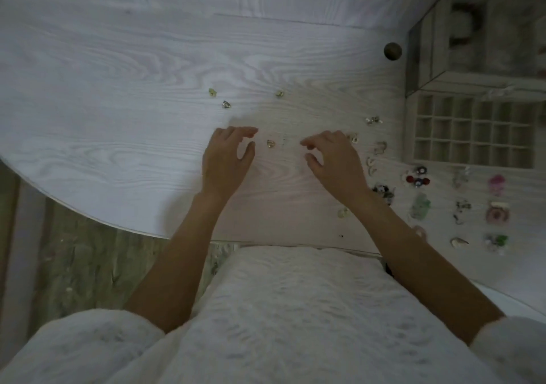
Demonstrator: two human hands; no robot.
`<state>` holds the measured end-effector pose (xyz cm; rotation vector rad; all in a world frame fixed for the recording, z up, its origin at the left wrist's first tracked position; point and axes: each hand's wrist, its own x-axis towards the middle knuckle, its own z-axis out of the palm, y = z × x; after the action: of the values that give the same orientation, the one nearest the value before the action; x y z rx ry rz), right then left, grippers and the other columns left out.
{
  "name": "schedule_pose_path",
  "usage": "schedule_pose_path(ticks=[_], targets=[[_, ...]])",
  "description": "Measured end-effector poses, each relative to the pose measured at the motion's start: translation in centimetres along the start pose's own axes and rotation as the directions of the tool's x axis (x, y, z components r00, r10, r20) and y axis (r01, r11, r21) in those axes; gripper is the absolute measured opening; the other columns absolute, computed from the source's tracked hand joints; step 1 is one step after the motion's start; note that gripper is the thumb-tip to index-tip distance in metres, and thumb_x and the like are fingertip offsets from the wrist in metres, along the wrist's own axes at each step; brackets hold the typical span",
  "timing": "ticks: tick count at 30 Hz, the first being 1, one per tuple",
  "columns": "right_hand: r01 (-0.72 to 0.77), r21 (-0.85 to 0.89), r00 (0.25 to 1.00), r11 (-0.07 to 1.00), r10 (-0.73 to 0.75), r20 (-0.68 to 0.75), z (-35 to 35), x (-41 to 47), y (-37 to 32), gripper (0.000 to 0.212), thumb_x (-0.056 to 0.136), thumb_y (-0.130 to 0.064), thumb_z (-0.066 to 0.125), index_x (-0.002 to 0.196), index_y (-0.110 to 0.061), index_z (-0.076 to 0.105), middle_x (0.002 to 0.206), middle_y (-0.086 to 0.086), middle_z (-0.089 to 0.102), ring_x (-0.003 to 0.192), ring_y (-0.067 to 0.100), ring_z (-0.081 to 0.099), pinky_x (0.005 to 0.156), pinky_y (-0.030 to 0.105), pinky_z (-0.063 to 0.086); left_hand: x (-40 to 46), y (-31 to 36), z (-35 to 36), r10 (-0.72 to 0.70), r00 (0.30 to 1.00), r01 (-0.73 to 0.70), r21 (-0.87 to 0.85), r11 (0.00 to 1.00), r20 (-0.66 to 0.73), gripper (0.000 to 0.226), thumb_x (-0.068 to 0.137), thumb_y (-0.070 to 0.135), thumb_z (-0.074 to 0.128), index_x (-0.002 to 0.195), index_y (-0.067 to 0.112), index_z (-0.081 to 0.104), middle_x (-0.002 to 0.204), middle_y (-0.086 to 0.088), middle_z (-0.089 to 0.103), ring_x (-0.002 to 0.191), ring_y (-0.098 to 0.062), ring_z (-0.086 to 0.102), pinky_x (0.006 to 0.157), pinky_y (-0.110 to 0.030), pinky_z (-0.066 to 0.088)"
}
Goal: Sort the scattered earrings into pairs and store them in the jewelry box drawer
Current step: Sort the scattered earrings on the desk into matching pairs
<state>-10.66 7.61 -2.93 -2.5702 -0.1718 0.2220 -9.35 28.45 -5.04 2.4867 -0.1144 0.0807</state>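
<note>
L hand (226, 159) is held over the tabletop (118, 88), fingers loosely spread, nothing gripped. One small earring (271, 143) is seen between both grips. R hand (335, 159) likewise relaxed, empty. Jewelry box drawer (469, 131) lies well to its right.

One earring (270, 143) on tabletop (147, 73) between both hands; three more behind-left; sorted pairs (461, 203) right; drawer (472, 134) far right, jewelry box (478, 40) behind it.

Small earrings (271, 143) lie scattered mid-table and grouped toward its right edge, below the open gridded drawer (472, 132).
</note>
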Motion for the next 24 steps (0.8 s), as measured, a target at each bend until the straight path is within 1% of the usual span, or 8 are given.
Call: schedule_pose_path(ticks=[3, 5, 7, 11, 13, 15, 19, 24], targets=[[0.009, 0.029, 0.993, 1.000, -0.012, 0.113, 2.4, 1.7, -2.2, 0.030, 0.088, -0.015, 0.058, 0.118, -0.010, 0.058, 0.114, 0.011, 0.057, 0.104, 0.025, 0.053, 0.085, 0.029, 0.042, 0.4, -2.0, -0.4, -0.155, 0.987, 0.154, -0.024, 0.988, -0.031, 0.025, 0.085, 0.015, 0.060, 0.110, 0.015, 0.063, 0.106, -0.001, 0.068, 0.092, -0.022, 0.058, 0.079, -0.019, 0.037], [0.007, 0.048, 0.993, 0.999, -0.012, 0.118, 3.6, 2.9, -3.4, 0.031, 0.088, -0.015, 0.059, 0.118, -0.010, 0.057, 0.116, 0.012, 0.055, 0.103, 0.024, 0.055, 0.080, 0.025, 0.041, 1.4, -2.8, -1.0, -0.239, 0.970, 0.231, -0.138, 0.963, -0.049, 0.024, 0.085, 0.016, 0.061, 0.109, 0.013, 0.064, 0.104, -0.003, 0.068, 0.089, -0.022, 0.060, 0.080, -0.030, 0.045], [0.015, 0.035, 0.993, 0.999, -0.019, 0.115, 4.3, 4.0, -4.1, 0.024, 0.089, -0.013, 0.056, 0.112, -0.008, 0.059, 0.111, 0.012, 0.056, 0.097, 0.023, 0.058, 0.076, 0.025, 0.041, 2.8, -3.6, -1.7, -0.261, 0.963, 0.244, -0.205, 0.948, -0.064, 0.022, 0.085, 0.017, 0.062, 0.107, 0.012, 0.064, 0.100, -0.004, 0.068, 0.086, -0.020, 0.061, 0.078, -0.035, 0.048], [-0.017, -0.021, 0.994, 1.000, 0.020, 0.112, 4.4, 5.5, -3.8, 0.012, 0.091, -0.011, 0.053, 0.095, -0.005, 0.062, 0.097, 0.012, 0.058, 0.082, 0.026, 0.057, 0.072, 0.033, 0.045, 6.1, -3.4, -1.2, -0.133, 0.990, 0.126, -0.140, 0.982, -0.045, 0.020, 0.084, 0.017, 0.061, 0.104, 0.015, 0.065, 0.098, 0.000, 0.068, 0.084, -0.017, 0.060, 0.078, -0.030, 0.045], [-0.055, -0.030, 0.994, 0.998, 0.058, 0.098, 4.0, 6.1, -3.2, 0.011, 0.089, -0.013, 0.055, 0.094, -0.006, 0.062, 0.096, 0.011, 0.059, 0.083, 0.024, 0.057, 0.074, 0.032, 0.045, 7.6, -2.5, 0.3, -0.043, 0.996, 0.051, -0.092, 0.994, 0.083, 0.023, 0.085, 0.017, 0.061, 0.108, 0.016, 0.063, 0.102, -0.001, 0.067, 0.089, -0.017, 0.059, 0.081, -0.027, 0.043], [-0.109, -0.020, 0.991, 0.994, 0.110, 0.073, 3.5, 6.6, -2.6, 0.011, 0.088, -0.015, 0.058, 0.095, -0.008, 0.063, 0.097, 0.009, 0.060, 0.084, 0.021, 0.057, 0.074, 0.025, 0.040, 9.0, -1.3, 2.0, 0.012, 0.978, -0.003, -0.041, 0.999, 0.208, 0.030, 0.086, 0.019, 0.060, 0.116, 0.016, 0.059, 0.110, -0.004, 0.062, 0.100, -0.020, 0.056, 0.086, -0.028, 0.042], [-0.194, -0.015, 0.981, 0.981, 0.195, 0.015, 2.6, 7.0, -1.1, 0.012, 0.087, -0.014, 0.060, 0.097, -0.009, 0.064, 0.099, 0.010, 0.062, 0.089, 0.021, 0.057, 0.075, 0.019, 0.033, 11.2, 0.3, 4.1, 0.022, 0.964, -0.012, -0.040, 0.999, 0.266, 0.034, 0.087, 0.021, 0.059, 0.120, 0.015, 0.056, 0.114, -0.010, 0.057, 0.104, -0.025, 0.054, 0.088, -0.031, 0.042], [-0.212, 0.022, 0.977, 0.977, 0.212, -0.025, 2.3, 6.2, -0.2, 0.014, 0.085, -0.009, 0.061, 0.098, -0.008, 0.065, 0.100, 0.011, 0.062, 0.089, 0.022, 0.058, 0.080, 0.023, 0.039, 11.2, 1.0, 4.5, 0.041, 0.962, -0.026, -0.058, 0.998, 0.270, 0.019, 0.089, 0.016, 0.056, 0.104, 0.011, 0.066, 0.103, -0.012, 0.062, 0.093, -0.027, 0.059, 0.082, -0.034, 0.048]])
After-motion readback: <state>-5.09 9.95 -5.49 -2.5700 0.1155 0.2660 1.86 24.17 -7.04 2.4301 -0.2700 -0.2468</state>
